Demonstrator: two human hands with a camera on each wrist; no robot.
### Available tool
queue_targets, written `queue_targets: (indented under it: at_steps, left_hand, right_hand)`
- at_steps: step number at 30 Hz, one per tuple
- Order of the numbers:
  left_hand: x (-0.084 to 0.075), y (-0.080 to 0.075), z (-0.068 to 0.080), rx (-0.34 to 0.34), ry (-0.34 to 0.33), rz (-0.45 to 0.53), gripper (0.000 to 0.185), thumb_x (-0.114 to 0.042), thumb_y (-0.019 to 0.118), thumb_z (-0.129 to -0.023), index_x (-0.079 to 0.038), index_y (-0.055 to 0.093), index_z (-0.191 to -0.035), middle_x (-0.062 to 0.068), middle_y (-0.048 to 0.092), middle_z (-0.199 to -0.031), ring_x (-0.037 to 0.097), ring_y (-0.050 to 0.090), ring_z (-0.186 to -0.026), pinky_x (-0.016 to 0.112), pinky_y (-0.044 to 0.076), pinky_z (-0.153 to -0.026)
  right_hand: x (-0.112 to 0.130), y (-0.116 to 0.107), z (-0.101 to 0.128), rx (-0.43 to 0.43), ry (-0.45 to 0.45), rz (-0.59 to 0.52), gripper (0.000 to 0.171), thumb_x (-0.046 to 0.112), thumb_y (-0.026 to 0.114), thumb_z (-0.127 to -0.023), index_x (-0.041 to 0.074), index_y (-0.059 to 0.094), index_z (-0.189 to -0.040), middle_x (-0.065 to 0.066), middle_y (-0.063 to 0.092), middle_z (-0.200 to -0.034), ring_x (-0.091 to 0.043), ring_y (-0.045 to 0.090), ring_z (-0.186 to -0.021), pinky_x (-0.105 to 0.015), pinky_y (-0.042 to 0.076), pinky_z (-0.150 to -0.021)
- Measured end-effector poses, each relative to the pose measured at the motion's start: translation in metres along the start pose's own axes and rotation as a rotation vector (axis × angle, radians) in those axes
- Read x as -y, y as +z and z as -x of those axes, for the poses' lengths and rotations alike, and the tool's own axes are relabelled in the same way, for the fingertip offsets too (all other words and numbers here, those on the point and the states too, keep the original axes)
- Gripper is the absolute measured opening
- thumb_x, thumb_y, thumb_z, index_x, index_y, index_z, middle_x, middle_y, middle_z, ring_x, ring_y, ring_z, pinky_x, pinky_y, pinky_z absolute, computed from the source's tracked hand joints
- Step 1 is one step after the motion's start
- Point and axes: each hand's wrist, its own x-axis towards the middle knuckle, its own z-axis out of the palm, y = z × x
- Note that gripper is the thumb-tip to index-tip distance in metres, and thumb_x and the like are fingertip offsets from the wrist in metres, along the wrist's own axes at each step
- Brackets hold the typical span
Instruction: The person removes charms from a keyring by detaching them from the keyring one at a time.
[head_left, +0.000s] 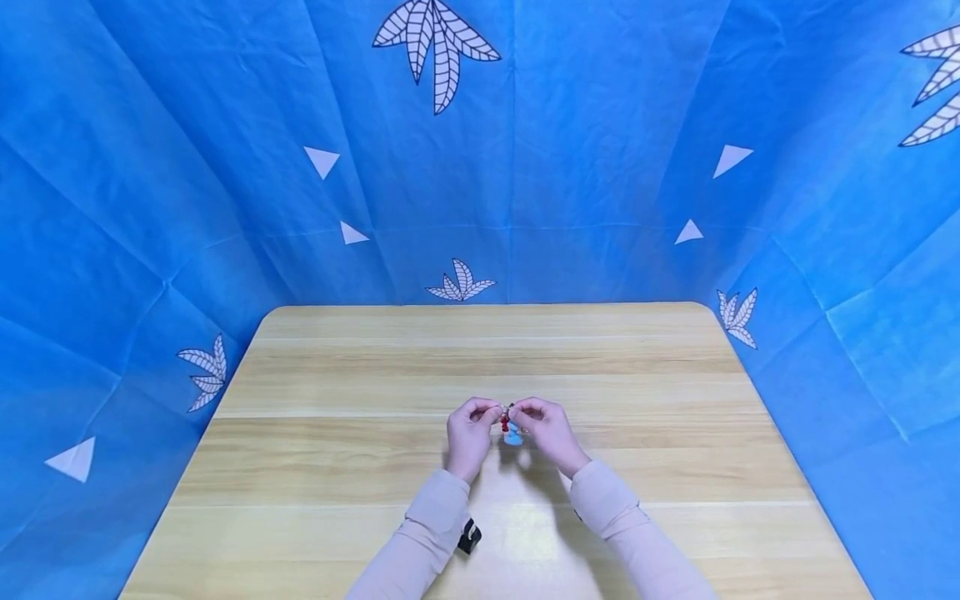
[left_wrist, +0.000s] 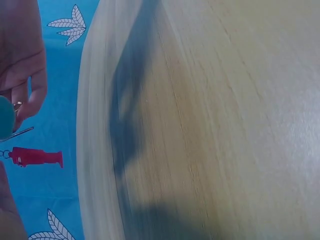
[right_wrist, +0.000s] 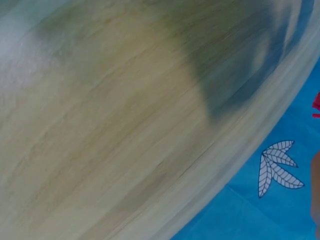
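Observation:
Both hands meet over the middle of the table, fingertips close together. My left hand (head_left: pixel 469 435) pinches the top of a small keychain, from which a red charm (head_left: pixel 505 425) hangs. In the left wrist view the red charm (left_wrist: pixel 36 156) dangles from a small metal ring (left_wrist: pixel 4 153). My right hand (head_left: pixel 550 431) pinches metal parts beside it, with a light blue charm (head_left: pixel 513 437) hanging below the fingers. A thin metal bar (left_wrist: pixel 19 133) shows near the right hand's fingertips. Fingers hide how the parts join. The right wrist view catches only an edge of the red charm (right_wrist: pixel 316 103).
The wooden table (head_left: pixel 337 375) has rounded far corners. Blue cloth (head_left: pixel 585 125) with white leaves and triangles surrounds it on three sides. A small black item (head_left: pixel 469 536) shows beside the left sleeve (head_left: pixel 420 533).

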Motion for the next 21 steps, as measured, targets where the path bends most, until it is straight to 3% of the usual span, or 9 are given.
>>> queue_targets:
  at_steps: [8, 14, 21]
  left_hand:
    - [0.005, 0.005, 0.001, -0.038, 0.042, 0.007, 0.008, -0.002, 0.069, -0.077, 0.002, 0.067, -0.084, 0.013, 0.067, -0.078, 0.008, 0.062, -0.068, 0.02, 0.055, -0.066]
    - [0.003, 0.008, 0.005, -0.066, 0.069, -0.012, 0.006, -0.002, 0.069, -0.076, 0.0, 0.067, -0.081, 0.013, 0.067, -0.076, 0.01, 0.062, -0.067, 0.026, 0.056, -0.064]
    - [0.001, 0.013, 0.009, -0.119, 0.162, 0.035, 0.005, -0.004, 0.07, -0.075, -0.002, 0.066, -0.078, 0.006, 0.066, -0.071, 0.009, 0.059, -0.063, 0.029, 0.055, -0.059]
  right_hand:
    - [0.001, -0.002, 0.0, 0.008, 0.028, -0.033, 0.018, 0.009, 0.063, -0.083, -0.003, 0.064, -0.096, -0.01, 0.067, -0.09, -0.012, 0.06, -0.077, -0.032, 0.054, -0.078]
    - [0.0, -0.003, 0.0, -0.008, -0.003, 0.0, 0.016, 0.006, 0.062, -0.083, -0.004, 0.064, -0.095, -0.012, 0.068, -0.089, -0.011, 0.061, -0.075, -0.03, 0.055, -0.075]
    - [0.0, -0.002, 0.0, -0.013, 0.014, -0.066, 0.017, 0.007, 0.061, -0.084, -0.004, 0.063, -0.097, -0.012, 0.068, -0.09, -0.011, 0.062, -0.076, -0.026, 0.056, -0.074]
